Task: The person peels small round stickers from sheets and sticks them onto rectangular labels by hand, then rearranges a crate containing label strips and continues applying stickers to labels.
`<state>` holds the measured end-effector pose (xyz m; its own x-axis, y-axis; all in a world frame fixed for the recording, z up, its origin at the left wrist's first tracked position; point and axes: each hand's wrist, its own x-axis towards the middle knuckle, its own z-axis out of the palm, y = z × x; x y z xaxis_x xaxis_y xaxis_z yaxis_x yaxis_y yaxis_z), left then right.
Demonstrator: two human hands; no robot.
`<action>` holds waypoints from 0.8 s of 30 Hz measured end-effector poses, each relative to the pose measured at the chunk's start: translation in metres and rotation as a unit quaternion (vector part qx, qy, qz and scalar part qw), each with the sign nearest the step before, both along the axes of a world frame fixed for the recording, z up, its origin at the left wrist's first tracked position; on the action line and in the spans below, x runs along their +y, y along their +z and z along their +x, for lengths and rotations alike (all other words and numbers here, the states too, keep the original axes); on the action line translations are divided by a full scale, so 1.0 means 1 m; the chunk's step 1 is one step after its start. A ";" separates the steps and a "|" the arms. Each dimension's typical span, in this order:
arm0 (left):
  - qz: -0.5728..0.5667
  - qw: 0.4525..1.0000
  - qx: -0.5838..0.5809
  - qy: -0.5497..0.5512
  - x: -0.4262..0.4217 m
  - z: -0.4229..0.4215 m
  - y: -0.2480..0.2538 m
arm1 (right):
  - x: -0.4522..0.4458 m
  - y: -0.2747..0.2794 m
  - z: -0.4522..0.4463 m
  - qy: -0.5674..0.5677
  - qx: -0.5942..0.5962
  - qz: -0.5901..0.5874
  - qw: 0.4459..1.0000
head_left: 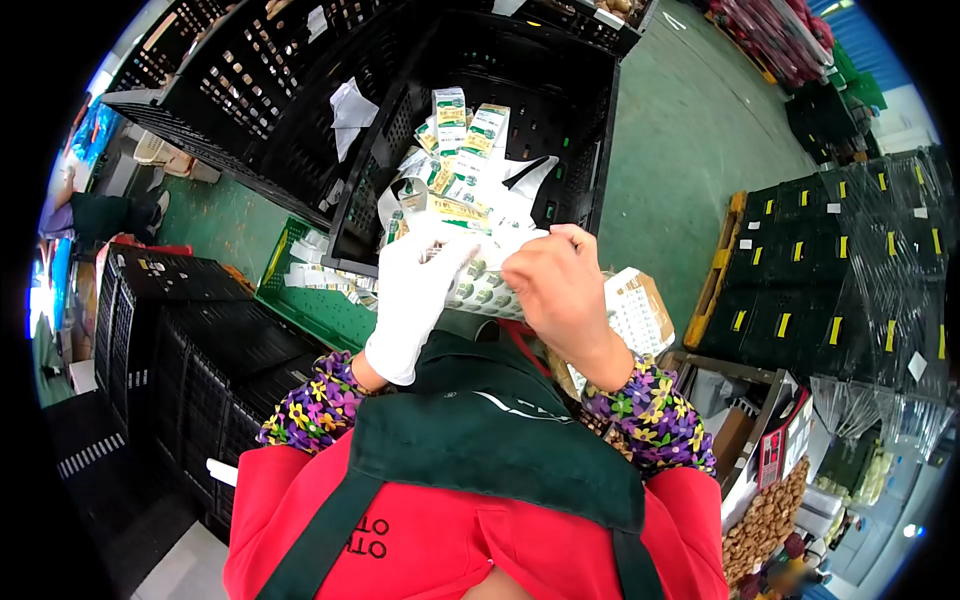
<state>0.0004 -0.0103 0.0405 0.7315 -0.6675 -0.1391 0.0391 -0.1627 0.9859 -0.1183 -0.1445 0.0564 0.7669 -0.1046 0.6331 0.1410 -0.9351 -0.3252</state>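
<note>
Printed labels point(462, 175), white with yellow and green bands, lie heaped in the open black crate point(545, 90), mostly toward its near side, just beyond both hands; that placing presumably keeps the loose strips contained and within easy reach. A white strip point(520, 240) lies between the fingers of the two hands at the heap's near edge. Left hand point(435, 265), in a white glove: thumb and fingers drawn close, but white on white hides whether anything is pinched. Right hand point(560, 285), bare: fingers curled together beside the strip; cannot tell if clamped on it. Bare fingertips would probably feel a thin edge better. Below the hands, a green-patterned sheet point(482, 292) hangs near the dark apron point(490, 440). To the right, another printed sheet point(635, 310) lies near the right wrist. To the left, a green crate point(325, 322) contains more labels, apparently overflow or a second store. Farther out: stacked black crates point(180, 310) left; film-wrapped crates point(800, 260) right, presumably wrapped for stability.
</note>
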 end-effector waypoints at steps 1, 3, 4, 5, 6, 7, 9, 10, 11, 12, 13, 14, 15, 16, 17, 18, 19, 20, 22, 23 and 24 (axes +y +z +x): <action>-0.005 1.000 0.008 0.012 0.000 0.003 -0.007 | 0.003 0.002 -0.001 -0.022 0.010 0.235 0.972; -0.009 0.999 0.017 0.025 -0.001 0.002 -0.010 | -0.005 0.017 0.006 -0.019 0.017 0.601 0.799; -0.049 0.999 -0.009 -0.002 -0.002 -0.003 -0.008 | -0.013 0.022 0.012 0.010 0.059 0.657 0.751; -0.089 0.995 -0.034 -0.033 -0.003 -0.007 -0.006 | -0.018 0.024 0.016 0.038 0.098 0.708 0.698; -0.052 0.996 -0.011 -0.071 0.000 -0.009 -0.003 | -0.016 0.019 0.024 0.055 0.123 0.675 0.725; -0.003 0.989 -0.070 -0.131 0.000 -0.008 0.004 | -0.017 0.023 0.030 0.046 0.192 0.696 0.690; -0.063 0.979 -0.096 -0.168 0.000 -0.015 -0.005 | -0.030 0.028 0.048 -0.005 0.100 0.685 0.722; -0.019 0.974 -0.093 -0.205 0.003 -0.015 -0.008 | -0.045 0.033 0.054 -0.015 0.047 0.672 0.739; -0.012 0.967 -0.108 -0.229 0.005 -0.017 -0.012 | -0.058 0.035 0.061 -0.039 0.004 0.675 0.737; -0.019 0.958 -0.172 -0.231 0.006 -0.019 -0.013 | -0.066 0.037 0.060 -0.048 0.001 0.673 0.738; -0.026 0.944 -0.235 -0.229 0.008 -0.019 -0.013 | -0.070 0.038 0.060 -0.055 -0.001 0.672 0.739; -0.024 0.963 -0.180 -0.199 0.010 -0.018 -0.016 | -0.067 0.035 0.056 -0.088 -0.002 0.652 0.753; -0.022 0.964 -0.181 -0.195 0.009 -0.016 -0.014 | -0.058 0.031 0.051 -0.084 0.001 0.653 0.753; -0.008 0.983 -0.117 -0.140 0.007 -0.017 -0.011 | -0.046 0.026 0.042 -0.092 0.026 0.637 0.765; 0.004 0.995 -0.052 -0.084 0.006 -0.016 -0.009 | -0.035 0.022 0.034 -0.100 0.052 0.620 0.777; -0.004 0.995 -0.058 -0.080 0.006 -0.015 -0.008 | -0.024 0.018 0.028 -0.108 0.092 0.623 0.769; -0.004 0.996 -0.057 -0.076 0.006 -0.014 -0.006 | -0.014 0.015 0.024 -0.117 0.130 0.624 0.761; -0.012 0.996 -0.057 -0.068 0.005 -0.014 -0.003 | -0.006 0.011 0.023 -0.104 0.139 0.641 0.748; -0.021 0.997 -0.033 -0.064 0.004 -0.015 -0.002 | 0.000 -0.005 0.022 -0.085 0.139 0.647 0.745; -0.022 0.997 -0.033 -0.066 0.004 -0.016 -0.002 | 0.001 -0.008 0.022 -0.079 0.141 0.638 0.753; -0.022 0.997 -0.043 -0.063 0.003 -0.017 -0.002 | 0.001 -0.004 0.022 -0.081 0.139 0.638 0.753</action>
<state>-0.0166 -0.0070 0.0381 0.6491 -0.7591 -0.0490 -0.0637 -0.1184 0.9909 -0.0966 -0.1436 0.0527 0.7630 -0.5980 -0.2457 -0.1813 0.1669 -0.9692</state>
